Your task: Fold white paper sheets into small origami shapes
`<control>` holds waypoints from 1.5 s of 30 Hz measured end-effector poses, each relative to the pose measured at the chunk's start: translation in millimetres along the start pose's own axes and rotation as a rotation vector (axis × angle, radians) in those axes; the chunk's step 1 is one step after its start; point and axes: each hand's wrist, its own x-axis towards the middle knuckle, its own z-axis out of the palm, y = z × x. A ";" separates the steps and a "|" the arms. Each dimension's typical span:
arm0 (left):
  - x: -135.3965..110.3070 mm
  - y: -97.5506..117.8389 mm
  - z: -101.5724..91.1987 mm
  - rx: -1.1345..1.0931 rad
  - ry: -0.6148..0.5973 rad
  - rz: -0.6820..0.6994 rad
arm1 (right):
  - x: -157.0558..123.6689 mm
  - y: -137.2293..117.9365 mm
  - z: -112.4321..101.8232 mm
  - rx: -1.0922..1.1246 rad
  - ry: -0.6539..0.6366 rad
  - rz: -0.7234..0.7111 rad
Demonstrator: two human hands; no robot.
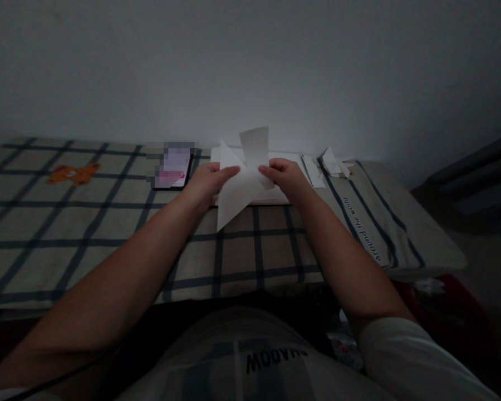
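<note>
A folded sheet of white paper is held up between my two hands, its pointed flaps spreading up and down. My left hand pinches its left side, thumb on top. On the right side, my right hand grips the paper between thumb and fingers. Behind and below lies a stack of white paper, partly hidden by the hands and the folded sheet. To the right of the stack are a narrow white paper strip and some crumpled or folded paper pieces.
A phone with a lit screen lies left of my hands. The checked tablecloth bears an orange bear figure at the left. A pale wall rises behind the table. A red container stands low at the right.
</note>
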 end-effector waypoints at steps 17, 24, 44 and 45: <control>1.6 -2.2 -1.2 0.080 0.009 -0.064 | 4.9 6.8 -1.7 0.012 0.116 -0.061; 0.5 0.4 -1.9 0.031 -0.020 -0.075 | 4.9 7.7 0.5 0.044 0.127 -0.065; 1.4 -0.5 -1.3 0.090 0.068 0.053 | 5.3 9.5 -6.5 -0.018 0.083 0.090; 1.6 -0.4 -1.5 0.110 0.063 0.046 | 5.7 9.4 -6.7 -0.021 0.098 0.087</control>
